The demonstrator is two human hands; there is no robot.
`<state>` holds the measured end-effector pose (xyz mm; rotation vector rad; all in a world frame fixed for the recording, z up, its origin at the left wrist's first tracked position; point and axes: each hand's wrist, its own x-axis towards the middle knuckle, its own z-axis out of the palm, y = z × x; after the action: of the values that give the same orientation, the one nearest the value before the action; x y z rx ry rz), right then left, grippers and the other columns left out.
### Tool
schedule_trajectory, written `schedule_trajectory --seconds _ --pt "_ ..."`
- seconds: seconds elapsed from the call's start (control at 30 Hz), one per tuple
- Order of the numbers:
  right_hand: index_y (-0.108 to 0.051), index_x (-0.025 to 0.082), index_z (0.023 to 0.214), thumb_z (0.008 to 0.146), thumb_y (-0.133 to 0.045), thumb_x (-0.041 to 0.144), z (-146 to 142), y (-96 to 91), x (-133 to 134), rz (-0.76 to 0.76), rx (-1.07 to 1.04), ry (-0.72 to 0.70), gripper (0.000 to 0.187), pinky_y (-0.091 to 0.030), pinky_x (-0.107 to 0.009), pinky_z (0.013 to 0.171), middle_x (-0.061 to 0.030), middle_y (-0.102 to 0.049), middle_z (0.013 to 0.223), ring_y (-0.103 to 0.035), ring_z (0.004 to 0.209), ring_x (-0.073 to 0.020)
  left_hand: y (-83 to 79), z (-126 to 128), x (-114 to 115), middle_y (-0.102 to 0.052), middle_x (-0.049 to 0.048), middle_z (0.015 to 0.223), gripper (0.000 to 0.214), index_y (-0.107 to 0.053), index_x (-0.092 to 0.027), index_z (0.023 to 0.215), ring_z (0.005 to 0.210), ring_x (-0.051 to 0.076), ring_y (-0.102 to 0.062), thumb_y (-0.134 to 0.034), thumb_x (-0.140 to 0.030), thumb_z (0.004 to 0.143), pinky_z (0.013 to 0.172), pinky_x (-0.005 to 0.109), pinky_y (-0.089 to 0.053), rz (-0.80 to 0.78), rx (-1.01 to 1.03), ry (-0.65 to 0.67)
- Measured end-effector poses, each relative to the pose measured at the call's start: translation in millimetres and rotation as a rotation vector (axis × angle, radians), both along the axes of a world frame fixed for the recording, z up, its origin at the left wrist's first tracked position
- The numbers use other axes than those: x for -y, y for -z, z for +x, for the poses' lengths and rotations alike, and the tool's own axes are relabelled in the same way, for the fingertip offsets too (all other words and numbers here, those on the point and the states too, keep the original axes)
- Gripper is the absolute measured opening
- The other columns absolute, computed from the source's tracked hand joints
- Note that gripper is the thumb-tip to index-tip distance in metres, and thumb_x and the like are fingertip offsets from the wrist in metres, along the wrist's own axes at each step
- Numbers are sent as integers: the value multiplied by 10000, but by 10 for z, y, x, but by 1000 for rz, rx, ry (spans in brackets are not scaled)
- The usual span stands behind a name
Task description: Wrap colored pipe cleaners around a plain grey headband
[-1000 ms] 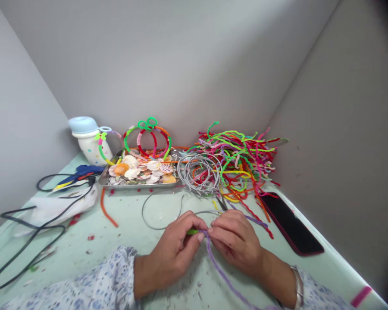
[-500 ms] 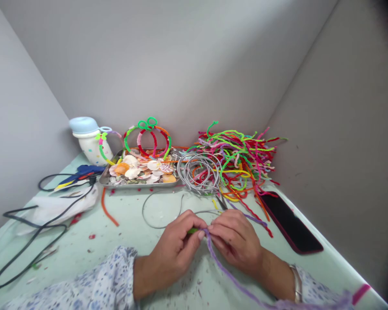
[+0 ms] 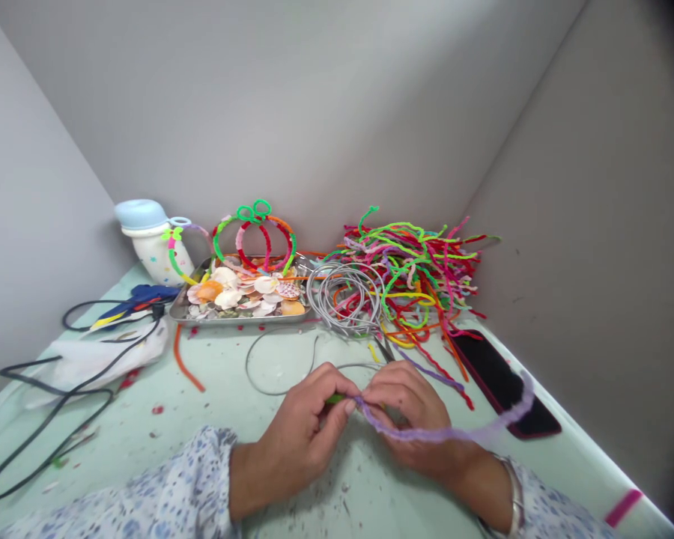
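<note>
My left hand [image 3: 306,427] is closed in a pinch on a green pipe cleaner [image 3: 335,398], of which only a short bit shows between the fingers. At the fingertips a purple pipe cleaner [image 3: 438,435] meets it. Close against it, my right hand [image 3: 413,404] has its fingers bent around the purple one near that join. The purple length's long free part sweeps right, across the right hand, and curls up over the phone. A thin grey wire [image 3: 246,364] loops behind both hands; whether it runs through the fingers is hidden.
Behind stand a metal tray [image 3: 241,322] of seashells [image 3: 228,298], pipe-cleaner hoops [image 3: 239,243], a coil of grey wire [image 3: 345,329] and a pipe-cleaner pile [image 3: 421,254]. A phone [image 3: 508,385] lies right; a bottle [image 3: 160,251], cable [image 3: 50,389] and plastic bag [image 3: 112,355] are left.
The purple pipe cleaner's free part has swung up from the lower right, now crossing over my right hand and reaching above the phone. Both hands keep almost the same place.
</note>
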<state>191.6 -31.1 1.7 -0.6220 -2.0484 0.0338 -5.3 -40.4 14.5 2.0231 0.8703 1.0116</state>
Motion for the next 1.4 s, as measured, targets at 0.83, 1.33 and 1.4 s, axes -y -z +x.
schedule_trajectory --seconds 0.83,1.33,1.4 --pt "-596 193 935 762 -554 93 -37 -36 30 -172 -46 -33 204 -480 -365 650 -45 -631 761 -585 710 -207 99 -15 -15 -551 49 846 112 -572 -175 974 734 166 -515 -506 -151 887 631 287 -386 100 -84 13" --pt "-603 180 1002 796 -559 106 -14 -18 46 -128 -71 -49 223 -520 -377 683 -70 -674 810 -632 744 -221 128 -13 -17 -549 44 795 75 -593 -161 913 699 160 -503 -525 -167 883 602 280 -371 93 -75 -11" --pt "-613 179 988 803 -550 102 -24 -26 47 -124 -66 -47 210 -526 -371 679 -69 -675 798 -637 736 -219 122 -11 -19 -544 41 788 74 -594 -161 903 688 158 -495 -524 -165 881 594 278 -362 92 -83 -13"
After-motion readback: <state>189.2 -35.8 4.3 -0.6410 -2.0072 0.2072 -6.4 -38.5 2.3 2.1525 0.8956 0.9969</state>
